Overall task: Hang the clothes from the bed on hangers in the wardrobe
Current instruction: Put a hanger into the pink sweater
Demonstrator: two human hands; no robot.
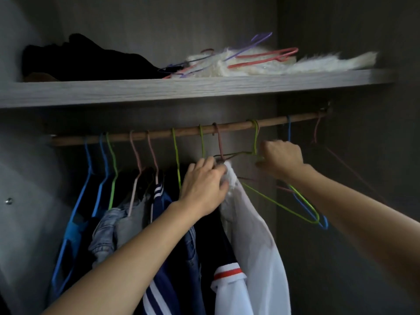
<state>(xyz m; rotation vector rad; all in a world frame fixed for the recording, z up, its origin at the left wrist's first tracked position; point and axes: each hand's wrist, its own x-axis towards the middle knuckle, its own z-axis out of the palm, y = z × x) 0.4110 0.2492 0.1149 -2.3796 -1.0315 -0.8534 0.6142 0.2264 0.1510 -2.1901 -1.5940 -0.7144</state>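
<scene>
Head camera view, looking into a dark grey wardrobe [159, 19]. Your left hand [204, 187] has its fingers curled tight on the bunched top of a white long-sleeved garment with a red-striped cuff [254, 235], right where the cloth meets a dark brown wire hanger [219, 142] hooked on the brown wooden rod [159, 134]. The garment hangs straight down from your grip, its sleeve falling below your wrist. Your right hand [281, 159], just to the right, is closed around the neck of a bright green wire hanger [256, 139], which also hooks on the rod and slants down toward the right. Left of your left hand hang a navy jacket with white stripes [159, 223], faded denim clothing [106, 226] and blue wire hangers [88, 155]. Above the rod runs a grey wood-grain shelf [181, 90] carrying a black cloth bundle [79, 60], white fluffy fabric [318, 62] and loose purple and pink wire hangers [261, 61] lying on the fabric.
</scene>
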